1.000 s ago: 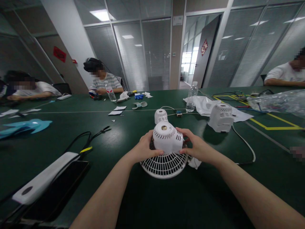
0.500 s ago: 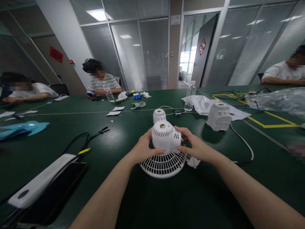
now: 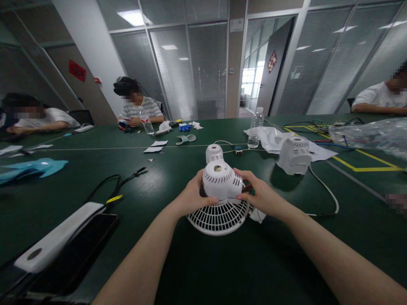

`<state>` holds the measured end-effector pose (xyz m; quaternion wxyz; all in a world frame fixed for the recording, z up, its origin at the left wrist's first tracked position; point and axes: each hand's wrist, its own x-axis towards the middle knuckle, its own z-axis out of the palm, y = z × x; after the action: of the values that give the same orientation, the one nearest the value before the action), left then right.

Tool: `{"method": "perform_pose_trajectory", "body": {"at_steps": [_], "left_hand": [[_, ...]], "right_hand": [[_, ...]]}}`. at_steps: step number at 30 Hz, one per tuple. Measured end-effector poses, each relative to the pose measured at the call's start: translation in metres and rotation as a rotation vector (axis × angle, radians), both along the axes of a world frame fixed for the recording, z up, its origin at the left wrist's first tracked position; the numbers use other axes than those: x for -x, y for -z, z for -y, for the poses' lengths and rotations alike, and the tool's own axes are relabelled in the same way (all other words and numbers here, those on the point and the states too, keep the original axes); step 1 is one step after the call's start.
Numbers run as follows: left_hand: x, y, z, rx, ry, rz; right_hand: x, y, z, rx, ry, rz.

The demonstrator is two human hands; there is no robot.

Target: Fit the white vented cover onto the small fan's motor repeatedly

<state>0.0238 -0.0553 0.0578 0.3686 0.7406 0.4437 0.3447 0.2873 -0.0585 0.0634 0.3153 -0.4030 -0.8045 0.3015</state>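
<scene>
Pointing hole (image 3: 217, 168) upward, near-upright: white housing (image 3: 221, 185)

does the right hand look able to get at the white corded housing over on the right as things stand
Probably yes, if it lets go first: the right hand grips the white fan housing above the round grille. Nothing seems to stand between it and the corded housing.

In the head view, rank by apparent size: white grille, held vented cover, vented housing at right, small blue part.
1. White grille, partly covered
2. Held vented cover and vented housing, farther off: too alike to rank
3. Small blue part
</scene>
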Motion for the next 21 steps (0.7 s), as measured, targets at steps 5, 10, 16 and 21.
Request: {"method": "perform_pose_trajectory", "body": {"at_steps": [5, 10, 16, 21], "left_hand": [[0.001, 0.0, 0.0, -0.006, 0.022, -0.012], [0.001, 0.001, 0.0, -0.009, 0.046, -0.002], [0.002, 0.003, -0.001, 0.024, 0.04, 0.03], [0.0, -0.004, 0.003, 0.055, 0.054, 0.04]], "right_hand": [[-0.003, -0.007, -0.001, 0.065, -0.059, 0.004], [-0.008, -0.011, -0.002, 0.051, -0.093, 0.033], [-0.008, -0.014, 0.001, 0.079, -0.072, 0.087], [-0.009, -0.01, 0.0, 0.077, -0.09, 0.077]]}}
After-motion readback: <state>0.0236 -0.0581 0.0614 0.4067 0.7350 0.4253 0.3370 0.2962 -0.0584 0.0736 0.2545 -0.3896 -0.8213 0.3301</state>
